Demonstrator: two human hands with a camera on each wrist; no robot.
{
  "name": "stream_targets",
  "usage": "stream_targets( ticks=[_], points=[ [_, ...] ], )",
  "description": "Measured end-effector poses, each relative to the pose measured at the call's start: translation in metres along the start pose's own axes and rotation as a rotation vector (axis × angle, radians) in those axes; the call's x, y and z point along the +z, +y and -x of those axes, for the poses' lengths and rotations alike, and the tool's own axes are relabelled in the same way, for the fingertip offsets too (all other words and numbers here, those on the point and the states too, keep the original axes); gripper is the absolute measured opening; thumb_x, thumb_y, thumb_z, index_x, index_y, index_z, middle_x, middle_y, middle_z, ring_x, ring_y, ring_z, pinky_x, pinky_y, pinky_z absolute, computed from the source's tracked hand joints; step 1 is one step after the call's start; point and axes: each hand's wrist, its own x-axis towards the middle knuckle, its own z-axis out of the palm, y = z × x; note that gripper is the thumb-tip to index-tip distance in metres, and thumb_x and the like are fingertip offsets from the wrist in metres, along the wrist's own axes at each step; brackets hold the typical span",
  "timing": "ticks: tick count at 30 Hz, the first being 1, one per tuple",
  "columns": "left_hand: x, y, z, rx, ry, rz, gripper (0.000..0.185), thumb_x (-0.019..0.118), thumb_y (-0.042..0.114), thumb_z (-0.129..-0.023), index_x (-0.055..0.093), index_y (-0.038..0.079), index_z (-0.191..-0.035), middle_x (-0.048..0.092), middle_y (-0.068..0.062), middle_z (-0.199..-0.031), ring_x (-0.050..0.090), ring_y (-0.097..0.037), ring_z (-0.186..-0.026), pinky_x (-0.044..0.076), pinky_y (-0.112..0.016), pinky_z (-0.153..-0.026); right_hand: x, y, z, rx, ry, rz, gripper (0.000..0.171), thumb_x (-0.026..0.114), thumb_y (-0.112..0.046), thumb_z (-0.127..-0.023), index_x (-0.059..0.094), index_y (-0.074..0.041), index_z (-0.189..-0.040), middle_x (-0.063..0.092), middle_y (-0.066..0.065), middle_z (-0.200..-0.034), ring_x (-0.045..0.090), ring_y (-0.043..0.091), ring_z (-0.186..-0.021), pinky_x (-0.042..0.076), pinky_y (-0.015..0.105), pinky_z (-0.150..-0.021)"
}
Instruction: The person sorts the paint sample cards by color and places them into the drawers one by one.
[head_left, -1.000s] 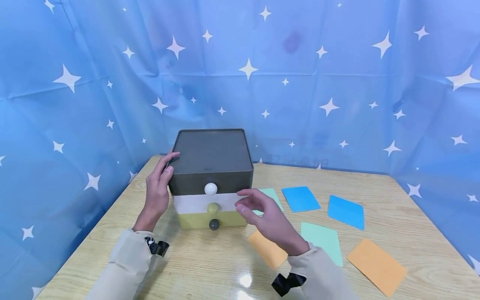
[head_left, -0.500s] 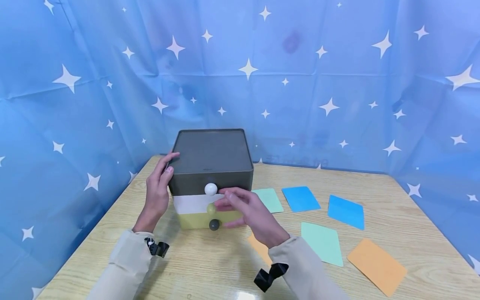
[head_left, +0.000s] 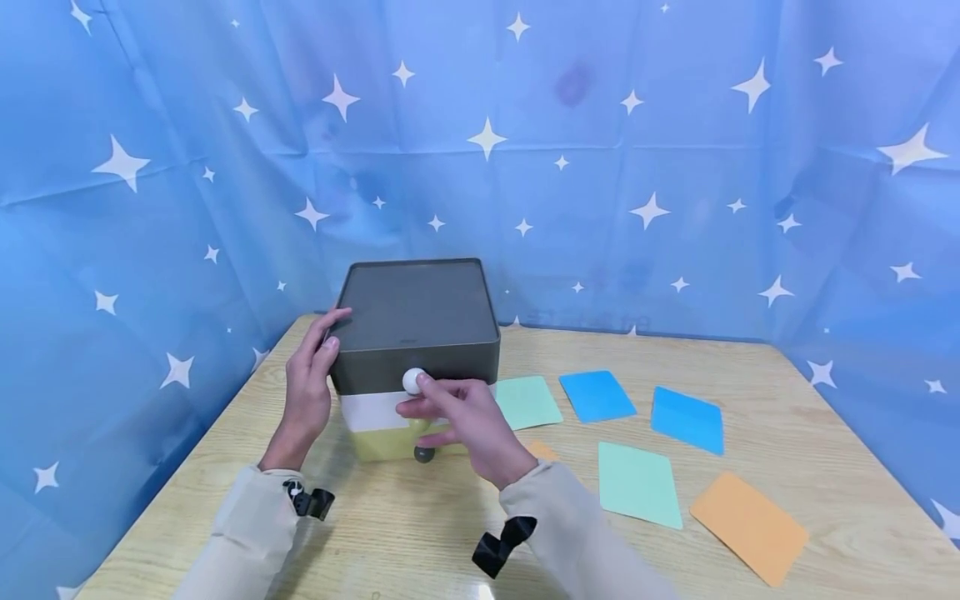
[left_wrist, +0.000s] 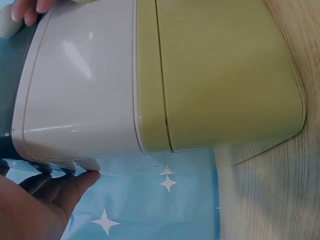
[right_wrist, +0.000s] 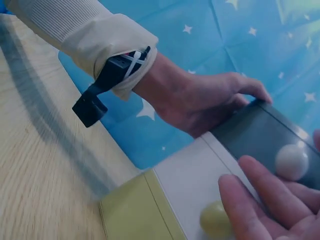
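Note:
A small three-drawer box (head_left: 416, 304) stands on the wooden table (head_left: 420, 533): dark grey on top, white in the middle, yellow-green below. My left hand (head_left: 318, 358) lies flat against its left side, fingertips on the grey top edge, as the right wrist view also shows (right_wrist: 200, 100). My right hand (head_left: 431, 400) is at the front. Its thumb tip touches the white knob (head_left: 411, 381) of the grey drawer, and its fingers (right_wrist: 260, 200) stretch out just under that knob (right_wrist: 291, 162). The green knob (right_wrist: 215, 217) shows below, and the dark knob (head_left: 424, 454) peeks out lowest.
Coloured cards lie flat to the right of the box: a mint one (head_left: 527, 402), two blue ones (head_left: 597, 395) (head_left: 687, 419), another mint (head_left: 639, 484), an orange one (head_left: 748, 526), and an orange corner (head_left: 542, 451) behind my right wrist. A blue star-print cloth (head_left: 675, 167) walls the table.
My right hand has moved left and up from the cards to the front of the box, reaching the white knob. My left hand has stayed on the box's side.

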Motion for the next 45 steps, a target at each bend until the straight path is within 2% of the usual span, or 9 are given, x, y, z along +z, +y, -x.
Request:
stream_targets(
  ticks=[9, 16, 22, 24, 27, 31, 34, 41, 45],
  points=[
    [-0.001, 0.002, 0.0, 0.0, 0.0, 0.016, 0.044, 0.032, 0.024, -0.108, 0.049, 0.013, -0.147, 0.035, -0.004, -0.163, 0.04, -0.019, -0.143, 0.038, -0.012, -0.101, 0.016, 0.0, -0.004, 0.013, 0.122, 0.017, 0.047, 0.067, -0.044, -0.094, 0.072, 0.0, -0.109, 0.079, 0.01, -0.093, 0.076, 0.016, -0.087, 0.055, 0.028, -0.06],
    [-0.005, 0.001, -0.002, -0.012, -0.036, 0.023, 0.05, 0.025, 0.03, -0.109, 0.047, 0.012, -0.148, 0.035, -0.008, -0.162, 0.05, -0.002, -0.125, 0.046, -0.013, -0.088, 0.017, -0.001, -0.001, 0.014, 0.144, 0.028, 0.045, 0.067, -0.042, -0.095, 0.072, 0.001, -0.108, 0.079, 0.009, -0.092, 0.076, 0.015, -0.083, 0.053, 0.027, -0.058],
    [-0.009, 0.0, -0.002, 0.003, -0.064, 0.056, 0.059, 0.015, 0.037, -0.109, 0.046, 0.007, -0.148, 0.036, -0.011, -0.161, 0.052, -0.003, -0.12, 0.046, -0.019, -0.084, 0.016, 0.0, 0.006, 0.013, 0.115, 0.014, 0.049, 0.067, -0.044, -0.094, 0.071, 0.003, -0.107, 0.079, 0.01, -0.091, 0.076, 0.016, -0.082, 0.054, 0.028, -0.059],
    [-0.01, 0.0, -0.002, 0.013, -0.07, 0.077, 0.06, 0.015, 0.039, -0.109, 0.046, 0.006, -0.148, 0.037, -0.012, -0.16, 0.051, -0.005, -0.123, 0.046, -0.018, -0.086, 0.017, 0.0, 0.01, 0.016, 0.103, 0.011, 0.049, 0.068, -0.043, -0.094, 0.071, 0.004, -0.107, 0.079, 0.009, -0.089, 0.076, 0.016, -0.08, 0.055, 0.028, -0.059],
    [-0.011, 0.0, -0.002, 0.023, -0.082, 0.104, 0.06, 0.015, 0.039, -0.11, 0.046, 0.004, -0.148, 0.035, -0.012, -0.161, 0.044, -0.005, -0.134, 0.041, -0.018, -0.099, 0.017, 0.0, 0.017, 0.015, 0.089, 0.021, 0.048, 0.068, -0.043, -0.094, 0.071, 0.004, -0.104, 0.078, 0.011, -0.088, 0.076, 0.016, -0.077, 0.057, 0.03, -0.062],
    [-0.013, -0.001, -0.001, 0.016, -0.092, 0.105, 0.061, 0.015, 0.04, -0.11, 0.046, 0.004, -0.148, 0.035, -0.011, -0.161, 0.033, -0.005, -0.145, 0.028, -0.03, -0.115, 0.019, 0.0, 0.027, -0.004, 0.077, 0.045, 0.045, 0.066, -0.042, -0.095, 0.072, 0.001, -0.102, 0.078, 0.014, -0.089, 0.077, 0.019, -0.077, 0.06, 0.035, -0.068],
    [-0.014, -0.002, -0.002, 0.013, -0.095, 0.088, 0.061, 0.015, 0.04, -0.11, 0.046, 0.005, -0.148, 0.035, -0.009, -0.162, 0.032, -0.006, -0.146, 0.027, -0.035, -0.115, 0.022, 0.001, 0.034, -0.009, 0.072, 0.045, 0.043, 0.066, -0.041, -0.095, 0.072, 0.001, -0.101, 0.078, 0.016, -0.089, 0.077, 0.021, -0.079, 0.061, 0.038, -0.071],
    [-0.014, -0.002, -0.002, -0.004, -0.106, 0.093, 0.06, 0.016, 0.041, -0.11, 0.045, 0.005, -0.149, 0.032, -0.007, -0.164, 0.027, -0.011, -0.15, 0.026, -0.03, -0.116, 0.025, 0.003, 0.047, -0.006, 0.062, 0.035, 0.041, 0.068, -0.041, -0.094, 0.072, 0.0, -0.098, 0.077, 0.014, -0.085, 0.076, 0.019, -0.079, 0.061, 0.041, -0.074],
    [-0.014, -0.002, -0.003, 0.029, -0.118, 0.1, 0.056, 0.019, 0.035, -0.11, 0.044, 0.003, -0.149, 0.031, -0.011, -0.163, 0.025, -0.016, -0.152, 0.025, -0.028, -0.117, 0.028, 0.005, 0.054, -0.015, 0.063, 0.052, 0.04, 0.068, -0.041, -0.094, 0.073, -0.001, -0.097, 0.077, 0.014, -0.087, 0.075, 0.015, -0.08, 0.061, 0.04, -0.076]
  ],
)
